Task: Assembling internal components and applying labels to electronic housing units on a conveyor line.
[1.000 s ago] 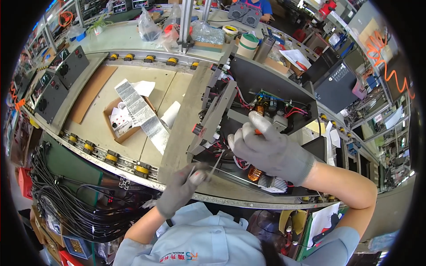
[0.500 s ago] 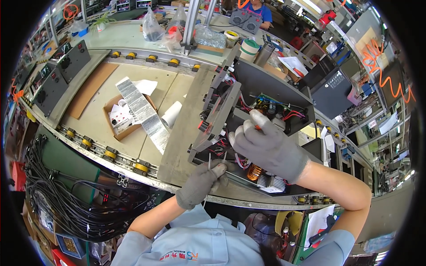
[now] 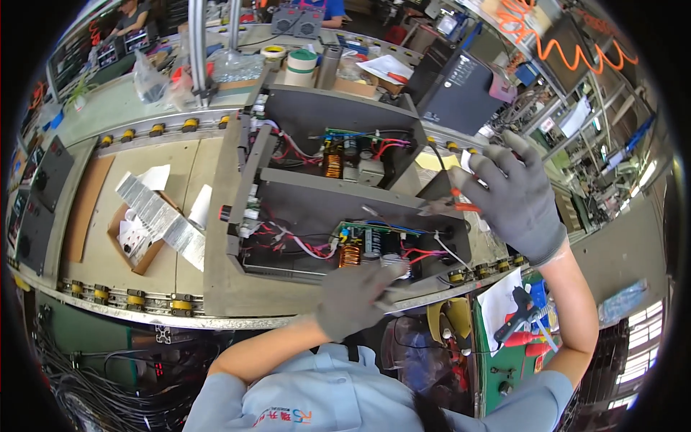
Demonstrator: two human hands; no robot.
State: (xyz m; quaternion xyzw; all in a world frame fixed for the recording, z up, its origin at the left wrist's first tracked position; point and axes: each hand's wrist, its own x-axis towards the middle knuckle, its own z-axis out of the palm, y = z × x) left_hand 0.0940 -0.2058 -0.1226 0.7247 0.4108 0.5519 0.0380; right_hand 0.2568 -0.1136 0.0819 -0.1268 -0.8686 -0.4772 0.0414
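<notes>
Two dark grey metal cases with open tops lie side by side on the line, the far case (image 3: 338,108) and the near case (image 3: 317,187). Each holds a circuit board, copper coils and coloured wires. My gloved right hand (image 3: 515,201) is above the near case's right end, its upper fingers raised. Between its thumb and palm are cutting pliers (image 3: 440,207) with orange-red handles, jaws pointing left. A white cable tie (image 3: 452,250) sticks out at that end. Over the near case's front wall, my gloved left hand (image 3: 360,299) is blurred, its fingers around something pale and thin.
A cardboard box (image 3: 133,241) with papers and a silver label strip (image 3: 162,219) lies left. Yellow rollers (image 3: 181,304) line the conveyor edges. Front right, a glue gun (image 3: 520,315) rests on a green surface. Another person (image 3: 327,13) sits at the back.
My view has turned right. My right hand has moved off the wiring to the near case's right end, with pliers now showing. My left hand has moved right along the front wall.
</notes>
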